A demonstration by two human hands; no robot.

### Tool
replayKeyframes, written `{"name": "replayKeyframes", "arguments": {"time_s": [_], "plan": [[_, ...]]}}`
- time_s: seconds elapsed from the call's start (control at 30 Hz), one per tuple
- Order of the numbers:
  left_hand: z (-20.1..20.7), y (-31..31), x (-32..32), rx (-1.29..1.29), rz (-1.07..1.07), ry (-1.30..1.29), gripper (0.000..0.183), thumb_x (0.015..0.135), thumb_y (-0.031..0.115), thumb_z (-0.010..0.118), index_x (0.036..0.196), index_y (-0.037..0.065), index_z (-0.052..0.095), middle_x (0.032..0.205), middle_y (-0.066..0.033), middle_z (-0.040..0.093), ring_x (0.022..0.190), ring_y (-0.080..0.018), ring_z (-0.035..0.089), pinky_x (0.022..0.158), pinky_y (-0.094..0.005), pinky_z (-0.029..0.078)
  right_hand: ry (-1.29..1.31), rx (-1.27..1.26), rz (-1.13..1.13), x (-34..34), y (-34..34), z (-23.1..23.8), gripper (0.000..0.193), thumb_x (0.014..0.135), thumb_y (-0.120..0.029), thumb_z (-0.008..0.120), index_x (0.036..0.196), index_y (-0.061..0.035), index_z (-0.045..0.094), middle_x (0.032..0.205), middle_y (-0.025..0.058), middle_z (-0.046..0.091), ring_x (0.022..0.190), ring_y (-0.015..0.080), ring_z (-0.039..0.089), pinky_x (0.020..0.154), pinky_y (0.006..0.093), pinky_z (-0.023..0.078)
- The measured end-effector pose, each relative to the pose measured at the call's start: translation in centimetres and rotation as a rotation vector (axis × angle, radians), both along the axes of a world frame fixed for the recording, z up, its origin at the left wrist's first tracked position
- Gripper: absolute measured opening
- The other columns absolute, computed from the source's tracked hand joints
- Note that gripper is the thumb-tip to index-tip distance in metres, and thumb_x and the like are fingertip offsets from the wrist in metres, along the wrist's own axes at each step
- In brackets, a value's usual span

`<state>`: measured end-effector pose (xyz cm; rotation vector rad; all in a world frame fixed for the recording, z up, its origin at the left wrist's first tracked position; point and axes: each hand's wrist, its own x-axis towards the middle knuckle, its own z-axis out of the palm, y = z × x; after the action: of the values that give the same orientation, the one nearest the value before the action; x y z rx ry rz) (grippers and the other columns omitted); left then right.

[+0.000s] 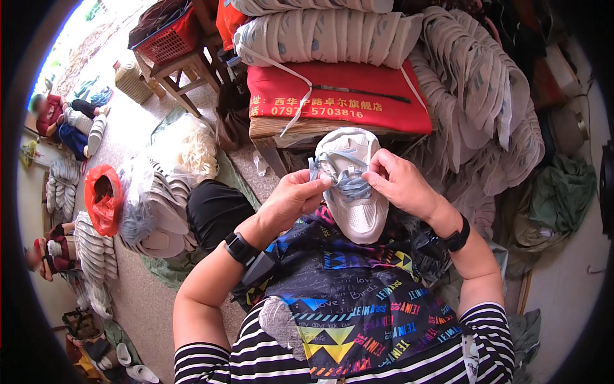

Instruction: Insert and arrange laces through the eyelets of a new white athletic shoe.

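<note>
A white sneaker (364, 219) with a mesh toe rests against my apron (352, 281), toe toward me. Pale blue shoelace (352, 187) runs through its eyelets, with loose lengths lying loosely over the tongue. My left hand (295, 197) is closed at the sneaker's left side, its thumb and forefinger pinching the lace by the eyelets. On the other side my right hand (404, 184) is closed too, thumb and forefinger pinched at the lacing near the eyelet edge. The exact bit of lace between those right fingertips is too small to make out.
A low wooden bench (281, 131) with a red cloth (342, 96) and a thin dark tool (361, 92) stands ahead. Nested shoe uppers (326, 38) lie on it; more hang right (476, 83). Left are a wooden stool (185, 70), red bag (102, 195) and a seated person (57, 121).
</note>
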<state>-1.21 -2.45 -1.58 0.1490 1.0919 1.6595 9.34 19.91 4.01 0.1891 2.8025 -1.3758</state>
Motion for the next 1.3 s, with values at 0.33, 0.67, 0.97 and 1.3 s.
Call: {"name": "replayKeyframes", "arguments": {"time_s": [0.33,0.67,0.97,1.3], "plan": [[0.2,0.8,1.2,0.011,0.064,-0.035,0.004,0.091,0.008,0.063,0.09,0.007,0.06,0.066,0.0064,0.048,0.052,-0.0036,0.037,0.047,-0.0198,0.026,0.009,-0.003,0.006,0.2,-0.1,0.0,0.022,0.088,-0.019,0.066,0.089,-0.0017,0.051,0.079,0.0128,0.06,0.071,0.0252,0.061,0.065,0.036,0.048],[-0.6,0.1,0.5,-0.022,0.201,0.047,0.015,0.093,0.013,0.063,0.084,0.012,0.052,0.065,0.0076,0.043,0.053,-0.0031,0.032,0.049,-0.021,0.025,0.023,-0.003,0.021,0.4,0.1,-0.3,0.022,0.089,-0.018,0.065,0.093,-0.0025,0.051,0.08,0.0068,0.058,0.072,0.0145,0.056,0.066,0.0304,0.047],[6.0,0.4,0.2,0.209,0.093,0.373,0.039,0.105,0.034,0.036,0.075,0.01,0.038,0.065,0.0017,0.033,0.054,-0.0108,0.033,0.05,-0.0245,0.026,0.018,-0.025,-0.022,0.6,-0.4,-0.8,0.023,0.085,-0.015,0.069,0.093,-0.0036,0.05,0.076,0.0031,0.053,0.068,0.0112,0.05,0.063,0.0282,0.045],[13.6,-0.2,0.0,0.386,0.153,0.385,0.052,0.105,0.042,0.032,0.064,0.011,0.033,0.057,0.0018,0.03,0.045,-0.0095,0.03,0.044,-0.0237,0.024,0.067,-0.027,-0.118,1.3,-1.2,-1.8,0.026,0.085,-0.013,0.07,0.097,-0.0038,0.048,0.08,0.0022,0.051,0.069,0.0108,0.049,0.064,0.0279,0.046]]}}
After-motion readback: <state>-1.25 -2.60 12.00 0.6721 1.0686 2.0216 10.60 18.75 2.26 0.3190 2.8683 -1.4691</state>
